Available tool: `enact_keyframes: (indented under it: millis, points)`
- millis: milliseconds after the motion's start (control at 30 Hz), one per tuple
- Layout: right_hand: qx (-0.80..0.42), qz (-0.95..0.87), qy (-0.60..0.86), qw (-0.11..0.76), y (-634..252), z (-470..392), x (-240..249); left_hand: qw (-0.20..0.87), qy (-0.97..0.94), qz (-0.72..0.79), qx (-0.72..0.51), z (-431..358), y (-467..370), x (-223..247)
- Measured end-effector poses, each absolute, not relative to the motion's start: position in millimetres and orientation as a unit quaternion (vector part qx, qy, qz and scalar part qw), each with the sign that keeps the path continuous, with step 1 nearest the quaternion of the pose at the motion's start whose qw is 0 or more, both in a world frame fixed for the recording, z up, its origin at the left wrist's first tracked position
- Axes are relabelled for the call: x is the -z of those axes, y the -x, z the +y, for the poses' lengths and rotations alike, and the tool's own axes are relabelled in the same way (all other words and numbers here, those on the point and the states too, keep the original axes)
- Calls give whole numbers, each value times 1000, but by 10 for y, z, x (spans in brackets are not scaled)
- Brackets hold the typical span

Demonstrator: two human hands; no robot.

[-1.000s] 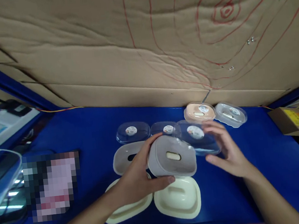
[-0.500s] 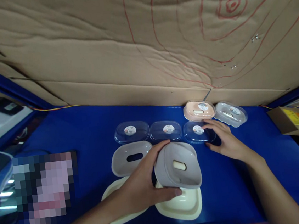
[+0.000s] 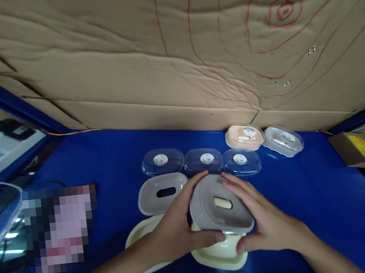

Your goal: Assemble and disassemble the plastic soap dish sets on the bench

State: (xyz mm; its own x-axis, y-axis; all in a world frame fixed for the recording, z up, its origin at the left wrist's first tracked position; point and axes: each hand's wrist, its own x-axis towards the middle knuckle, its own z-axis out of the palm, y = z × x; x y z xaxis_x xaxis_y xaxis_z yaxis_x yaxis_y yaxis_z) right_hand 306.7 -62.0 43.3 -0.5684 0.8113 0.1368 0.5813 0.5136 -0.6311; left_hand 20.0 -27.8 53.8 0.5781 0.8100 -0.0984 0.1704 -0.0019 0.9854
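My left hand [image 3: 176, 232] grips the left side of a tilted grey plastic soap dish [image 3: 206, 205], thumb under its near edge. A cream oval piece [image 3: 222, 202] shows at the slot in its floor. My right hand [image 3: 266, 221] curves around the right side, fingertips on the far rim and thumb near the front corner. Below lies a cream tray [image 3: 221, 256], partly covered by the dish. Beside my left forearm sit another cream tray [image 3: 136, 234] and a grey slotted tray [image 3: 149, 196]. Clear lids [image 3: 163, 169], [image 3: 203, 165], [image 3: 242, 166] with round labels form a row behind.
At the back right stand a lidded peach dish [image 3: 244, 138] and a lidded grey dish [image 3: 282, 141]. A cardboard box [image 3: 354, 153] is at the right edge, and a cardboard wall [image 3: 131, 81] rises behind the blue table [image 3: 100, 158]. A pixelated item [image 3: 64, 227] lies left.
My right hand has left the rightmost clear lid and come to the right side of the grey soap dish. The lid stays on the table, and the dish has shifted slightly right.
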Motion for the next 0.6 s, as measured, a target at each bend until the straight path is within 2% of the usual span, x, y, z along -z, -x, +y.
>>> enact_keyframes:
  millis: [200, 367, 533, 600]
  points:
    - [-300, -829, 407, 240, -2937, -660, -259, 599, -653, 382, -263, -277, -168, -476]
    - [-331, -822, 378, 267, -3047, -598, -376, 573, -684, 366, -266, -280, -143, -448]
    - [-249, -799, 461, 296, -3532, -635, -653, 562, -713, 320, -272, -277, -137, -482]
    - [-211, -786, 513, 274, -3783, -716, -684, 566, -722, 297, -264, -272, -134, -494]
